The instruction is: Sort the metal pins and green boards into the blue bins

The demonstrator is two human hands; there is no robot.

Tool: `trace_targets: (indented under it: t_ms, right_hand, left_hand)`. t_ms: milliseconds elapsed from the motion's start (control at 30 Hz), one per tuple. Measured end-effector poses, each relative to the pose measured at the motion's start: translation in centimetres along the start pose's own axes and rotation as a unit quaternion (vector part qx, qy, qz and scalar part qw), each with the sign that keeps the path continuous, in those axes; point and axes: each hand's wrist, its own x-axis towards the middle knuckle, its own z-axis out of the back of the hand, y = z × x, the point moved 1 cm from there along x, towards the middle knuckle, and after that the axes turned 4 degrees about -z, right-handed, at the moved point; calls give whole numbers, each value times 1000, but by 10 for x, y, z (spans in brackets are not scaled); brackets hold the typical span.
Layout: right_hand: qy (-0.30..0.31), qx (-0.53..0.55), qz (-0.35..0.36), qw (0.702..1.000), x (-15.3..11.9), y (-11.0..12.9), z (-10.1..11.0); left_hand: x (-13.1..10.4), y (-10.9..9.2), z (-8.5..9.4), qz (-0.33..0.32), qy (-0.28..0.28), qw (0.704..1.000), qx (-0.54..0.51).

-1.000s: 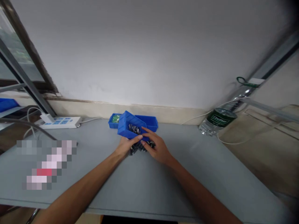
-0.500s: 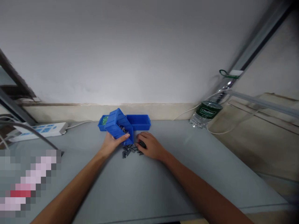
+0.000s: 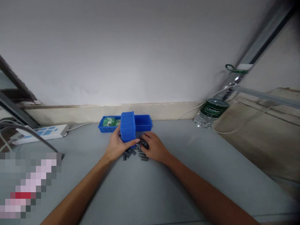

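Bin (image 3: 127,126) sits tipped rightward, long axis up the view.

We see a grey table (image 3: 131,187) bearing loose dark parts (image 3: 144,159), blue bins (image 3: 143,128), a power strip (image 3: 56,132) and a bottle (image 3: 212,110)

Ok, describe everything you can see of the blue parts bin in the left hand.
The blue parts bin looks like plastic, box-shaped, with shallow ridges across its outer wall. It is tipped over, that wall facing the camera and its mouth turned out of sight, so its contents are hidden. The left hand grips it, thumb along the lower edge. It is above small dark pieces; whether it touches them or the table is unclear.
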Motion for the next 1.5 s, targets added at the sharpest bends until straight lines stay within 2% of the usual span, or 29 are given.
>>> trace_targets:
  t_ms: [167, 333, 433, 533, 600, 667, 700, 767, 833, 900, 967, 1100, 1233, 1300, 1400, 1500]
  right_hand:
    - [-21, 15, -29, 999, -1, -2, -3]
    - [-36, 24, -45, 998, 2, -2, 0]
    - [-96, 48, -57, 993, 2, 2, 8]
    - [-139, 141, -62, 978, 1, 15, 23]
    - [-75, 287, -71, 952, 0, 29, 31]
    - [-2, 444, -92, 891, 0, 44, 38]
    - [6, 485, -104, 868, 0, 50, 41]
    - [-15, 511, -121, 851, 2, 55, 46]
    - [-72, 479, -132, 865, 5, 53, 54]
    - [-141, 412, -137, 890, 7, 44, 63]
    - [-210, 344, -151, 903, 7, 32, 73]
    - [-260, 269, -183, 909, 5, 1, 86]
    - [-240, 105, -142, 954, 3, -38, 87]
    - [-192, 49, -128, 972, 1, -56, 81]
    - [-138, 17, -114, 984, 0, -74, 66]
    - [-96, 19, -98, 990, 0, -80, 51]
  left_hand:
    - [2, 4, -1, -36, 8, 998, 54]
    - [4, -4, 0, -58, 2, 982, 180]
    - [4, -11, 2, -81, -5, 969, 235]
    - [2, -15, 3, -123, -48, 959, 252]
    - [-1, -15, 1, -157, -75, 955, 241]
    - [-4, -15, -3, -186, -78, 950, 239]
    - [-5, -15, -6, -197, -75, 946, 245]
    - [-7, -15, -9, -214, -58, 940, 259]
    - [-7, -16, -11, -228, -15, 936, 270]
    - [-7, -14, -10, -237, 43, 929, 283]
    - [-7, -8, -8, -246, 85, 915, 307]
    - [-7, 12, -3, -256, 94, 886, 376]
    - [-7, 25, 2, -217, 103, 874, 423]
    - [-7, 27, 5, -200, 95, 873, 435]
    - [-8, 27, 8, -186, 77, 874, 443]
    - [-9, 28, 9, -187, 79, 873, 444]
